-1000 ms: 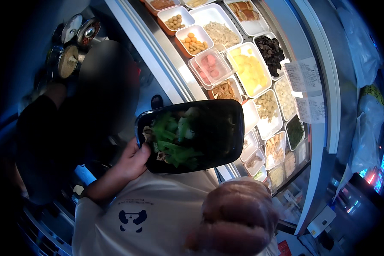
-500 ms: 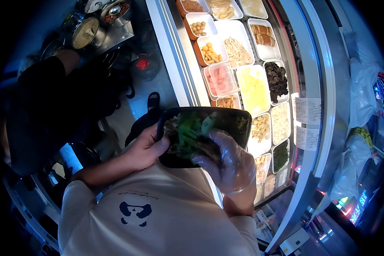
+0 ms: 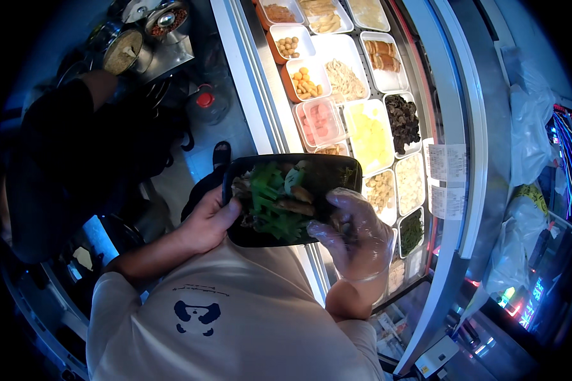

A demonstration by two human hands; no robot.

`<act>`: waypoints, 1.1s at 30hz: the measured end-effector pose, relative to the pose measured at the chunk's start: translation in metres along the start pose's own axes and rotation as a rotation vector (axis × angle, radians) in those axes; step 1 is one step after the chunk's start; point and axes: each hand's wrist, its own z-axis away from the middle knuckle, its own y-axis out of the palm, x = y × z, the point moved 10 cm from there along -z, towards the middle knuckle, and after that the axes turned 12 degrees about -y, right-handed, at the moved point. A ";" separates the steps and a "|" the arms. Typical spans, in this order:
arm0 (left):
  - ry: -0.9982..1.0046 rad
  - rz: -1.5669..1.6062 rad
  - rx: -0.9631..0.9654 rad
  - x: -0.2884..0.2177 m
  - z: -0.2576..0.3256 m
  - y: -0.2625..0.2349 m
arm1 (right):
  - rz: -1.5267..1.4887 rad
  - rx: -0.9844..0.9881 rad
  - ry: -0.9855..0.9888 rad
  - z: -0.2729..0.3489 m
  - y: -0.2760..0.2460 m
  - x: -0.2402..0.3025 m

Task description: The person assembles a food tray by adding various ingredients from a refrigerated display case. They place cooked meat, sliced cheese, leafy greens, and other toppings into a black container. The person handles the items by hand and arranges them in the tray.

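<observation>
My bare left hand [image 3: 211, 219] grips the left rim of a black rectangular plastic container [image 3: 293, 160], thumb over the edge. Inside lie cut green vegetable strips [image 3: 276, 203] with brownish slices [image 3: 297, 207] that I cannot identify for sure. At the container's right end is my right hand [image 3: 361, 238] in a clear plastic glove. Its thumb and forefinger are spread apart over the rim, while the other fingers curl in shadow. I make out nothing held between them. The container is up in front of my chest.
On the right, a lit counter holds several white tubs, among them yellow slices [image 3: 370, 134], black fungus [image 3: 401, 120] and pale shreds [image 3: 343, 79]. A person in dark clothes [image 3: 89, 159] is at the left, near metal pots [image 3: 122, 54]. A red-capped jug [image 3: 206, 105] stands behind.
My right hand has drawn back to the right from the food, its fingers spreading and baring the greens and brownish slices. The whole view has shifted slightly; my left hand keeps its grip.
</observation>
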 end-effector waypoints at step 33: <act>-0.007 0.099 -0.126 0.002 -0.016 -0.015 | 0.376 -0.233 -0.318 -0.034 0.021 0.014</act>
